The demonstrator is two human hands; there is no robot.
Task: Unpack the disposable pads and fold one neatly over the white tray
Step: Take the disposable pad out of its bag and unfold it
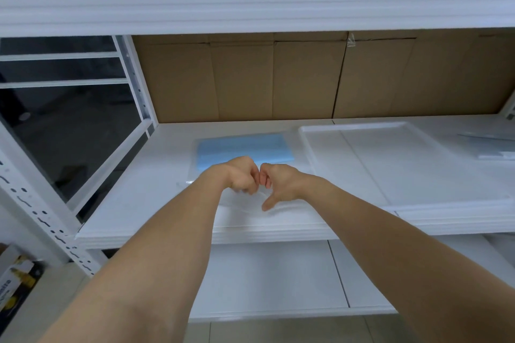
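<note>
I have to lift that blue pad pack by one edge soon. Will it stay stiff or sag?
The blue pad pack lies thin and flat, so it will probably sag. Its clear wrapper looks glossy, likely slippery; both hands, left hand and right hand, pinch it.

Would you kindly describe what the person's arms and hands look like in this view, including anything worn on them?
Both forearms are bare right up to the bottom edge of the picture, with no sleeves in view. The left hand and the right hand wear no gloves. No watch, bracelet or ring shows on the wrists or the fingers that can be seen. No markings show on either arm.
</note>
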